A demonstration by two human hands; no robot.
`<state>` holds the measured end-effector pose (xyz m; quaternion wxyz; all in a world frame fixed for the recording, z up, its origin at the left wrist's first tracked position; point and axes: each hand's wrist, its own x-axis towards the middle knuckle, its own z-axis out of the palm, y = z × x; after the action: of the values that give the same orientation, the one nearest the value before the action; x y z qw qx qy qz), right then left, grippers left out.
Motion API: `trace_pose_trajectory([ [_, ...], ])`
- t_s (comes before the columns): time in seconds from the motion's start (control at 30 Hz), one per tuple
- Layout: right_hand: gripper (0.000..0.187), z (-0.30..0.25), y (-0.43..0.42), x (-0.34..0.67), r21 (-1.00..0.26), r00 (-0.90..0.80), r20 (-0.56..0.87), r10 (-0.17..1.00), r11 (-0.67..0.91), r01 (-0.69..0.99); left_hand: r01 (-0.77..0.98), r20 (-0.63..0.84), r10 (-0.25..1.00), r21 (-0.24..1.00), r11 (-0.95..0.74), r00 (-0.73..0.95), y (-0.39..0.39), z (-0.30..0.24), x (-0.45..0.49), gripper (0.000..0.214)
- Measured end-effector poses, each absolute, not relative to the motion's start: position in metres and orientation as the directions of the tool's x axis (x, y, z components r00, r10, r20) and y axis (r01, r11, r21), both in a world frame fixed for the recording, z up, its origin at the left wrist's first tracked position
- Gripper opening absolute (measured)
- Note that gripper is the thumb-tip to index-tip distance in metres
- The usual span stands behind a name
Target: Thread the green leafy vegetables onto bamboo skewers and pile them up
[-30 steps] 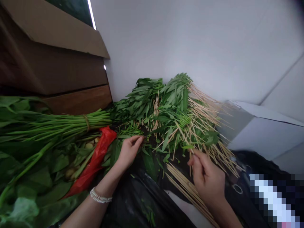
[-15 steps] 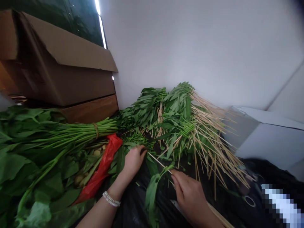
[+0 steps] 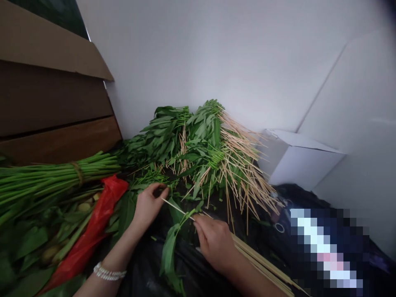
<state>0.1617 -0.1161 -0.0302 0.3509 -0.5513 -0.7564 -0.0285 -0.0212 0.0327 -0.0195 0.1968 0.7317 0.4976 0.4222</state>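
Observation:
My right hand [image 3: 216, 243] is closed on a thin bamboo skewer [image 3: 173, 207], which points up and left. A leafy green stem [image 3: 186, 215] is on the skewer close to my fingertips, its long leaves [image 3: 170, 251] hanging down. Just beyond the skewer's far tip, my left hand [image 3: 151, 204] has thumb and fingers curled together in a pinch; what they hold, if anything, is hidden. Behind both hands lies a pile of skewered greens [image 3: 204, 140], with many bare skewer ends [image 3: 247, 173] fanning out to the right. Loose cut greens [image 3: 151, 177] lie behind my left hand.
At left are a tied bundle of green stems [image 3: 55, 171], a red plastic bag [image 3: 89, 235] and a cardboard box [image 3: 46, 95]. Loose skewers [image 3: 262, 264] lie beside my right forearm. A white box [image 3: 306, 165] stands at the right by the wall.
The view has swung right, so everything sits further left in the picture. Both hands keep nearly the same pose, with the skewer and its green still at the right fingertips.

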Motion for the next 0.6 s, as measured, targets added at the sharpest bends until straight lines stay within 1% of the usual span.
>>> trace_pose_trajectory([
  [0.07,0.029,-0.03,-0.116,0.163,-0.357,-0.135,0.575,0.807,0.396,0.846,0.41,0.431,0.896,0.801,-0.436,0.111,0.025,-0.011,-0.018,0.022],
  [0.13,0.029,-0.031,-0.116,0.164,-0.366,-0.126,0.609,0.783,0.418,0.831,0.222,0.375,0.92,0.893,-0.392,0.114,0.017,-0.004,-0.015,0.021],
  [0.17,0.029,-0.031,-0.117,0.165,-0.365,-0.123,0.629,0.768,0.431,0.826,0.112,0.319,0.938,0.936,-0.334,0.132,0.014,-0.001,-0.013,0.021],
  [0.23,0.03,-0.033,-0.117,0.166,-0.348,-0.116,0.664,0.738,0.443,0.826,-0.104,0.165,0.972,0.983,-0.149,0.164,0.011,0.001,-0.012,0.024],
  [0.3,0.029,-0.035,-0.117,0.167,-0.323,-0.108,0.692,0.713,0.44,0.838,-0.284,0.037,0.977,0.958,0.025,0.211,0.011,0.001,-0.014,0.026],
  [0.33,0.029,-0.036,-0.116,0.167,-0.313,-0.1,0.704,0.703,0.434,0.845,-0.343,-0.006,0.971,0.935,0.091,0.239,0.012,0.0,-0.015,0.027],
  [0.43,0.027,-0.039,-0.115,0.167,-0.293,-0.085,0.728,0.681,0.42,0.859,-0.436,-0.071,0.95,0.876,0.206,0.305,0.015,-0.002,-0.02,0.029],
  [0.6,0.027,-0.039,-0.114,0.166,-0.287,-0.082,0.72,0.689,0.403,0.869,-0.465,-0.075,0.932,0.851,0.245,0.354,0.014,-0.003,-0.02,0.03],
])
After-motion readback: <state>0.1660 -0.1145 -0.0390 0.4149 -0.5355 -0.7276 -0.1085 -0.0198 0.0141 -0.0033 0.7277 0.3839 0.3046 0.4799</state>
